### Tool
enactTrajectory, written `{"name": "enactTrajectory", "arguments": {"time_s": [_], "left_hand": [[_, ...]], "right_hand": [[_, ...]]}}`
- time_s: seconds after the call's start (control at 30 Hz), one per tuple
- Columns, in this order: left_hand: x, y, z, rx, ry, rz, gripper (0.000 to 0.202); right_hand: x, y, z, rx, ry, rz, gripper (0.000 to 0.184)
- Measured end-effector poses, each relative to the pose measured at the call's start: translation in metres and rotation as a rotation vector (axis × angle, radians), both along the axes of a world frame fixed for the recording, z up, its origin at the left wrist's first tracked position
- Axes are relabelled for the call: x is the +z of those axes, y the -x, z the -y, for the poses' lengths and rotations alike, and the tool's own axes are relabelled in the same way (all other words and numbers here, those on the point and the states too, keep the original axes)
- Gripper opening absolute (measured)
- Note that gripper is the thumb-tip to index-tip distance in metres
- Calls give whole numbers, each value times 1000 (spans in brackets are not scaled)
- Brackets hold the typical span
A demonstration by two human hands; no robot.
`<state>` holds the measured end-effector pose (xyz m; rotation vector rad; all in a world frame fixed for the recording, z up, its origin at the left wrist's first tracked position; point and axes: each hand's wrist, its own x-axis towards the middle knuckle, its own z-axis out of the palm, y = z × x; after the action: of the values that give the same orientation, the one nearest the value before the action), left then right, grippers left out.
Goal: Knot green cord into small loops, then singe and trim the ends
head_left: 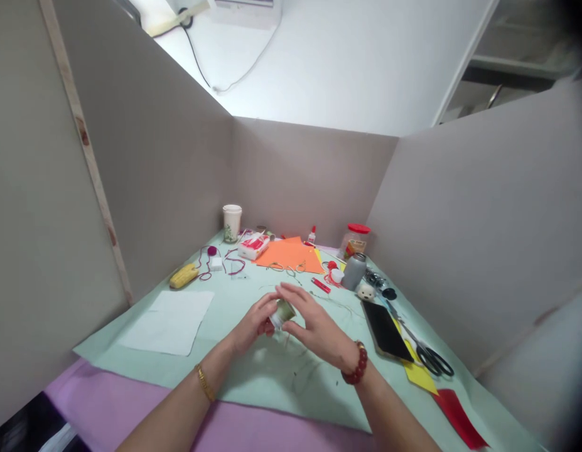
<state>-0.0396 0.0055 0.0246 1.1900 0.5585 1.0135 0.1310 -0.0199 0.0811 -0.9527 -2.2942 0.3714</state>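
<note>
Between my two hands is a small olive-green cylinder (285, 311) with a pale end, tilted above the table; it looks like a roll or spool, but its exact kind is unclear. My left hand (253, 320) is closed around its left, pale end. Cupped over its right side is my right hand (316, 323), fingers across the top and thumb below. Part of the cylinder is hidden by the fingers. Thin strands of twine (335, 302) lie on the green table cover just beyond my right hand. A white sheet (168, 320) lies to the left of my left hand.
Orange paper (291, 254), a tissue pack (253, 246) and paper cups (231, 223) are at the back. A yellow corn-shaped item (184, 275) lies left. On the right are a grey can (354, 272), a red-lidded jar (355, 238), a phone (385, 331) and scissors (434, 360). Grey partitions (314, 182) enclose the table.
</note>
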Motion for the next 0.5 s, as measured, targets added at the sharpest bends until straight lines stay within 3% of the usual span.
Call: {"name": "enactTrajectory", "arguments": {"time_s": [0.1, 0.2, 0.27, 0.4, 0.5], "left_hand": [[2, -1, 2, -46, -38, 24, 44], [3, -2, 4, -161, 27, 18, 60], [2, -1, 4, -189, 51, -68, 59], [2, 3, -1, 53, -17, -201, 39], [0, 5, -8, 231, 17, -144, 35]], "right_hand": [[-1, 9, 11, -35, 47, -83, 49], [-8, 3, 8, -219, -49, -163, 34], [-13, -4, 4, -292, -122, -190, 30], [-14, -19, -2, -326, -96, -180, 30], [-13, -27, -1, -280, 137, -228, 33]]}}
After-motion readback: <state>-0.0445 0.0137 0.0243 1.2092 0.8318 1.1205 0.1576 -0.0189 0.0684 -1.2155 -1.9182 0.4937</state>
